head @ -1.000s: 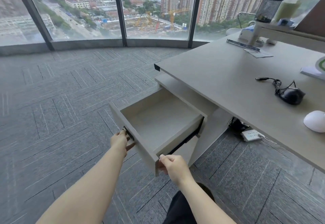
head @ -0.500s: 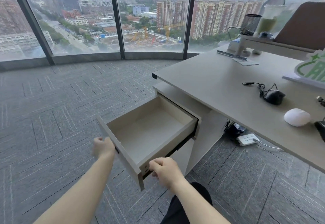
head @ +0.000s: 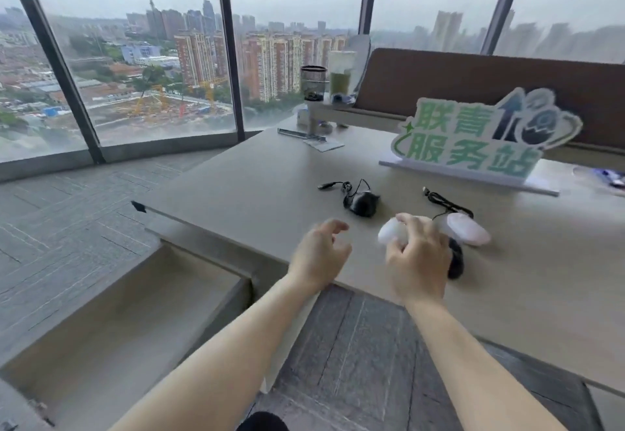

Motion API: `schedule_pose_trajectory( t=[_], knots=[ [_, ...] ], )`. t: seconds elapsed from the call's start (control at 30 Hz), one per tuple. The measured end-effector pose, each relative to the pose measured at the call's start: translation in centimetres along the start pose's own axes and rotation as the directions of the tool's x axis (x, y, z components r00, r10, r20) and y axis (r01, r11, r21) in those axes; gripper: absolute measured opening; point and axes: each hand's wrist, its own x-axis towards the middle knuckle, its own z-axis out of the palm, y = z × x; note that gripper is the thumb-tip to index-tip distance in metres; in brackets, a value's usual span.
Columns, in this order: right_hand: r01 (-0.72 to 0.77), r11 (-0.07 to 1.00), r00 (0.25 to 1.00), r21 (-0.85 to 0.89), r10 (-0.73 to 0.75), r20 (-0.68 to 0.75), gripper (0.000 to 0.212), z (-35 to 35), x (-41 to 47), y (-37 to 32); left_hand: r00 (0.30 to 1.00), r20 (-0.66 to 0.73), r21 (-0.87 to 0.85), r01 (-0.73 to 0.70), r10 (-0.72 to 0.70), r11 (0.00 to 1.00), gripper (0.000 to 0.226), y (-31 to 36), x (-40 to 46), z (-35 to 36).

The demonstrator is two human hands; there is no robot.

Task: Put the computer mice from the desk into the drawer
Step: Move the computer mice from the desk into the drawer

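The drawer (head: 111, 315) stands open and empty at the lower left, below the desk (head: 243, 180). A black wired mouse (head: 363, 204) lies on the desk with its cable coiled beside it. My right hand (head: 419, 261) is closed over a white mouse (head: 390, 232), thumb under it and fingers across its top. A second white mouse (head: 468, 232) lies just to the right. Another black mouse (head: 456, 261) is partly hidden behind my right hand. My left hand (head: 319, 254) hovers over the desk's front edge, fingers curled apart and holding nothing.
A green-and-white standing sign (head: 473, 146) is at the back of the desk before a brown partition (head: 473, 82). A raised shelf holds a dark cup (head: 314, 82) and a green drink (head: 341, 75). Papers (head: 321, 143) lie nearby. Grey carpet and floor-to-ceiling windows are to the left.
Both hands have let go of the drawer front and risen to the desk top. The right hand has closed on a white mouse. The view has swung up and right.
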Motion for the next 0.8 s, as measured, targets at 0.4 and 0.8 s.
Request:
schedule_pose_trajectory(
  t=[0.4, 0.8],
  knots=[
    [-0.163, 0.960, 0.933, -0.228, 0.225, 0.282, 0.062, -0.4, 6.3, 10.6, 0.994, 0.102, 0.487, -0.089, 0.045, 0.869, 0.060, 3.2, 8.6, 13.2],
    [0.197, 0.916, 0.980, 0.350, -0.186, -0.065, 0.057, -6.5, 9.8, -3.5, 0.907, -0.414, -0.045, -0.108, 0.080, 0.993, 0.053, 6.2, 5.8, -2.9]
  ],
)
